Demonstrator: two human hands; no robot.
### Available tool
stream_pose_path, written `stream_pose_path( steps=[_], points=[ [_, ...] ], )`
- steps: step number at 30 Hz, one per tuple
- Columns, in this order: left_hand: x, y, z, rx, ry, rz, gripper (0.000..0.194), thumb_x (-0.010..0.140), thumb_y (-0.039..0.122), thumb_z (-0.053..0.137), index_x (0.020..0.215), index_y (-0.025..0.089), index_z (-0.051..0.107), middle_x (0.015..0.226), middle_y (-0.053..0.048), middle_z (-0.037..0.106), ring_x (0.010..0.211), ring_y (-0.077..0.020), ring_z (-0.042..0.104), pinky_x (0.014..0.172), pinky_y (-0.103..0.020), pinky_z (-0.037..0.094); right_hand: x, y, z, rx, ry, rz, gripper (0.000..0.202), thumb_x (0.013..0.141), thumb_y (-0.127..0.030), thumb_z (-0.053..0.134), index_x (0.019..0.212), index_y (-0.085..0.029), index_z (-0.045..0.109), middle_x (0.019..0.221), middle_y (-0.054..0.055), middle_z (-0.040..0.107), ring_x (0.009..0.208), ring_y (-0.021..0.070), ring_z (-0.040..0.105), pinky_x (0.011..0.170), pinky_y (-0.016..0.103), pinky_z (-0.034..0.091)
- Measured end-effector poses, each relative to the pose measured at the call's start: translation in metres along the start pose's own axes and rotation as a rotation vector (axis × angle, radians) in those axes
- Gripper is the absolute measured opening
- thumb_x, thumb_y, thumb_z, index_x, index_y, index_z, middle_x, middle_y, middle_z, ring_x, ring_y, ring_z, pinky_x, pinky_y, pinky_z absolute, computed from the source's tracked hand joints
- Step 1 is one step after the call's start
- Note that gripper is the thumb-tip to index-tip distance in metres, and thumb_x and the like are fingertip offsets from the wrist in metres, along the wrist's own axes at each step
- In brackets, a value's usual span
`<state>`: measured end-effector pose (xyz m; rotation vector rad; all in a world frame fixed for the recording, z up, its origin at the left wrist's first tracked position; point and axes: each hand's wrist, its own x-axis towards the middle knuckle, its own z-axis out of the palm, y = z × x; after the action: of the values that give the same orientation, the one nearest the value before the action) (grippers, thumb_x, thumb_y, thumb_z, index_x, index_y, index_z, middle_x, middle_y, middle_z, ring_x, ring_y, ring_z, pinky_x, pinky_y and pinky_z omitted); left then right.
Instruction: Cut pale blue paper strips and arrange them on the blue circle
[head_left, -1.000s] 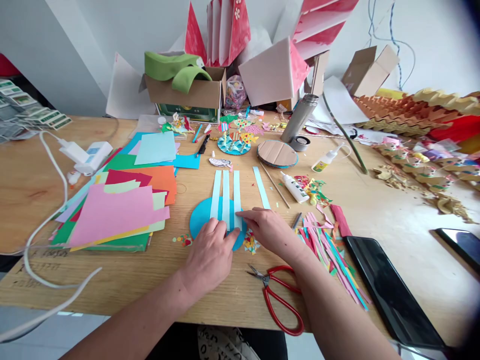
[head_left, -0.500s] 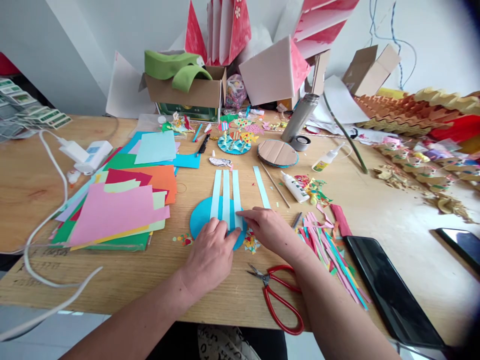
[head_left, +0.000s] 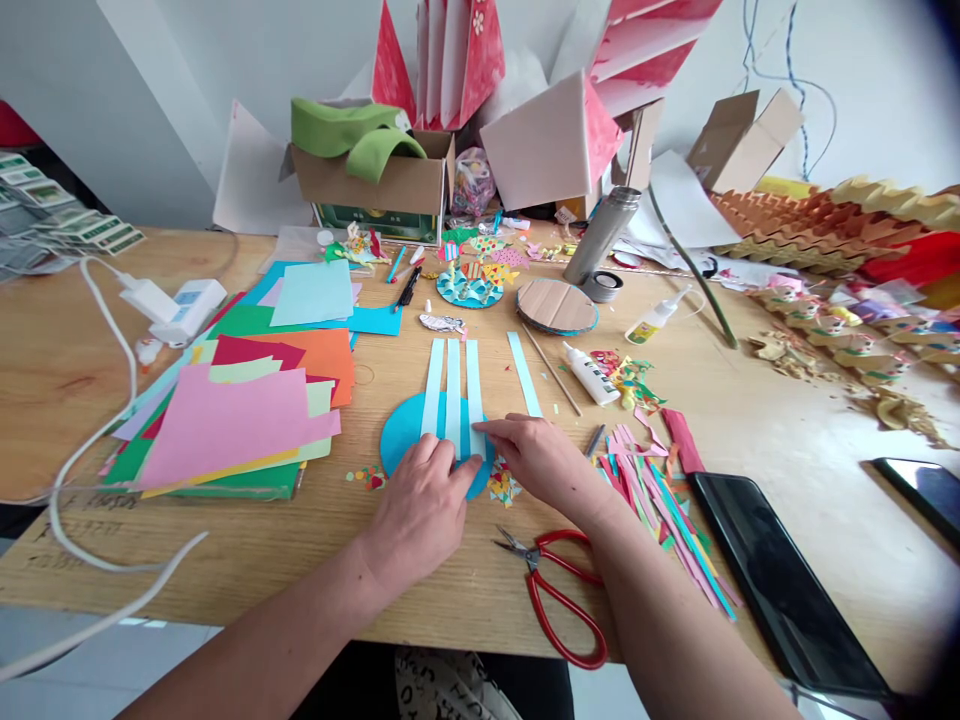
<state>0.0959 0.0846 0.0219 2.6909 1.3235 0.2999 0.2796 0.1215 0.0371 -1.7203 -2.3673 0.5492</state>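
Note:
A round blue paper piece point(head_left: 396, 432) lies flat on the table. Three pale blue paper strips point(head_left: 453, 385) run over it side by side, their far ends reaching past its edge. My left hand point(head_left: 420, 505) rests on the near part of the disc, fingertips pressing the strips and thumb stretched toward the right one. With its index finger extended, my right hand point(head_left: 540, 460) touches that right strip; its other fingers bend underneath, partly hidden. Neither hand grips anything. Another pale strip point(head_left: 524, 375) lies apart, just beyond my right hand. Red-handled scissors point(head_left: 534, 560) lie near the table's front edge.
Coloured paper sheets point(head_left: 225, 425) are stacked at left. A white glue bottle point(head_left: 590, 373), a thin stick point(head_left: 553, 372) and a cardboard disc point(head_left: 556, 306) lie beyond. Cut paper strips point(head_left: 660, 490) and a black phone point(head_left: 784, 580) sit at right. A metal flask point(head_left: 602, 235) stands behind.
Both hands and the paper strips keep their places. The whole view has shifted very slightly.

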Motion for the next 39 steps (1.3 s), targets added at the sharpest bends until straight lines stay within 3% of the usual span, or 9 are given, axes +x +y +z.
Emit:
stream_pose_path(
  steps=[10,13,17,25,30,36,39],
  points=[
    [0.0,-0.001,-0.001,-0.004,0.02,0.015,0.042,0.087,0.009,0.046,0.125,0.017,0.061,0.089,-0.01,0.055,0.091,-0.0271,0.048,0.081,-0.045,0.049,-0.001,0.0,0.0,0.017,0.004,-0.005,0.034,0.094,-0.016,0.046,0.115,-0.026,0.071,0.091,0.005,0.071,0.084,0.0174,0.067,0.075,0.025,0.045],
    [-0.001,-0.001,-0.001,-0.003,0.045,0.031,0.043,0.087,0.008,0.046,0.126,0.017,0.06,0.089,-0.009,0.054,0.089,-0.0261,0.048,0.081,-0.044,0.049,0.001,0.007,-0.002,0.012,0.126,0.062,0.033,0.095,-0.019,0.045,0.117,-0.023,0.07,0.093,0.006,0.071,0.084,0.0181,0.067,0.075,0.026,0.046],
    [-0.001,-0.002,0.0,-0.027,0.097,0.05,0.045,0.087,0.006,0.044,0.128,0.017,0.058,0.09,-0.009,0.054,0.088,-0.0251,0.047,0.081,-0.043,0.048,0.005,0.02,-0.008,-0.154,0.304,0.293,0.031,0.096,-0.027,0.047,0.115,-0.016,0.07,0.098,0.011,0.069,0.089,0.0235,0.066,0.076,0.031,0.045],
    [-0.001,-0.009,0.0,-0.083,0.222,0.038,0.048,0.086,0.005,0.042,0.132,0.015,0.052,0.092,-0.009,0.055,0.088,-0.0246,0.046,0.081,-0.043,0.047,0.009,0.027,-0.003,-0.464,0.16,0.306,0.029,0.093,-0.021,0.048,0.087,-0.01,0.074,0.09,0.017,0.069,0.093,0.0279,0.063,0.078,0.033,0.044],
    [0.001,-0.013,-0.002,-0.104,0.286,0.025,0.045,0.087,0.005,0.042,0.13,0.014,0.054,0.087,-0.008,0.055,0.085,-0.0238,0.047,0.078,-0.041,0.047,0.009,0.024,-0.003,-0.494,0.156,0.313,0.031,0.093,-0.016,0.045,0.085,-0.01,0.074,0.09,0.018,0.069,0.091,0.0279,0.064,0.073,0.033,0.044],
    [0.004,-0.016,-0.004,-0.132,0.349,-0.011,0.042,0.087,0.004,0.041,0.125,0.013,0.057,0.087,-0.008,0.057,0.085,-0.0231,0.047,0.08,-0.04,0.046,0.008,0.021,-0.005,-0.495,0.198,0.381,0.032,0.094,-0.029,0.048,0.091,-0.01,0.074,0.097,0.019,0.069,0.097,0.0297,0.063,0.076,0.033,0.046],
    [0.004,-0.018,-0.004,-0.147,0.366,-0.021,0.041,0.086,0.004,0.042,0.123,0.012,0.059,0.086,-0.008,0.058,0.086,-0.023,0.047,0.08,-0.04,0.046,0.008,0.019,-0.004,-0.514,0.176,0.392,0.03,0.092,-0.022,0.047,0.09,-0.01,0.074,0.097,0.021,0.068,0.096,0.0301,0.064,0.072,0.033,0.047]
  ],
)
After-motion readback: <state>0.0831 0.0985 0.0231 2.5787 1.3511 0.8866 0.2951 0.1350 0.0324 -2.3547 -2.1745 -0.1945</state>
